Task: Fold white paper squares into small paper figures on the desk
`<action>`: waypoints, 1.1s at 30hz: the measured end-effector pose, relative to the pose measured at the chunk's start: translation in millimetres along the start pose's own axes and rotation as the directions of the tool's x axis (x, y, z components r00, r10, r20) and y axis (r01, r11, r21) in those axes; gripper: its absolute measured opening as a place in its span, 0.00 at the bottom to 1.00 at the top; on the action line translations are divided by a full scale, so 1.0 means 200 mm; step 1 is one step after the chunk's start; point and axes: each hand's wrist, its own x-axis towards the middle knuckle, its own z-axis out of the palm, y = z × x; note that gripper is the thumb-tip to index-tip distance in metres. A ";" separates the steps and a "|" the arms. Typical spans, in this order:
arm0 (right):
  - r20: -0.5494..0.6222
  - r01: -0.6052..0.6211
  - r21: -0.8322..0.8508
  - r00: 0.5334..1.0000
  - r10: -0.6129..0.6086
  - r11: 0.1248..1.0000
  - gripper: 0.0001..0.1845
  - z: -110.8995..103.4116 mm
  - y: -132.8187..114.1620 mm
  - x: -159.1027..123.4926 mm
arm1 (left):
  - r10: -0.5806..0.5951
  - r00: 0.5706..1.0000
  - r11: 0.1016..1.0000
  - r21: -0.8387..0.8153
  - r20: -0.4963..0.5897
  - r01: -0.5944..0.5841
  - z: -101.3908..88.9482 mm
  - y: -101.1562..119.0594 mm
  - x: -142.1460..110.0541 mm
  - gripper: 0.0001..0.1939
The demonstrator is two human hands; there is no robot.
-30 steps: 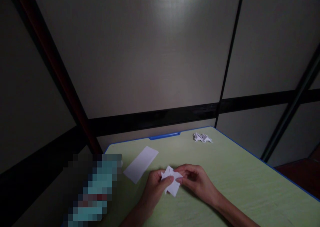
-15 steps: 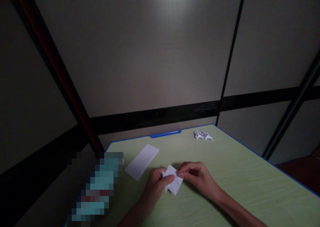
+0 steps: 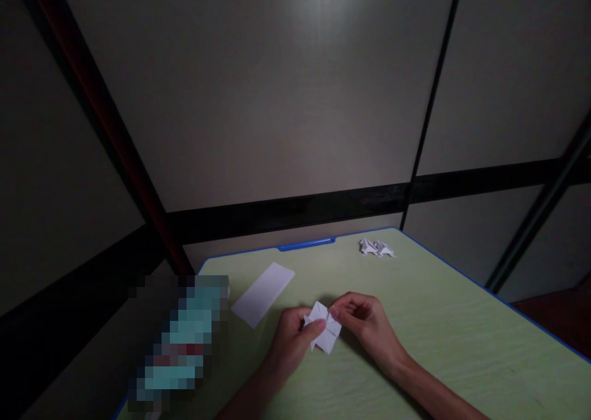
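A small piece of folded white paper [image 3: 330, 340], with pointed flaps and crease lines, is held just above the table between both hands. My left hand [image 3: 292, 340] grips its left side, thumb flat on top and fingers underneath. At its upper right edge, my right hand [image 3: 364, 318] pinches a flap between thumb and forefinger. The paper's underside is hidden. Behind my left hand, a white paper rectangle [image 3: 264, 294] lies flat on the table.
The light green table [image 3: 438, 321] has a blue rim and a blue handle [image 3: 307, 244] at its far edge. Two folded paper figures [image 3: 376, 247] stand at the far right. A pixelated teal object [image 3: 184, 340] lies on the left. Panelled doors [image 3: 286, 100] rise behind.
My right fingers have shifted slightly up along the folded paper's edge, and more of its creased face shows. The view has moved a little. Both hands keep their hold.
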 end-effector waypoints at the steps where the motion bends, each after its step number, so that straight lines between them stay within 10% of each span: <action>1: 0.001 -0.004 0.002 1.000 0.004 1.000 0.06 0.00 0.00 0.00 | -0.004 1.000 1.000 -0.002 0.001 0.004 0.00 0.00 0.00 0.12; 33: 0.045 0.012 -0.090 0.999 -0.008 0.996 0.03 0.01 0.00 0.01 | 0.026 0.997 0.973 0.232 -0.079 -0.007 0.02 0.01 -0.01 0.11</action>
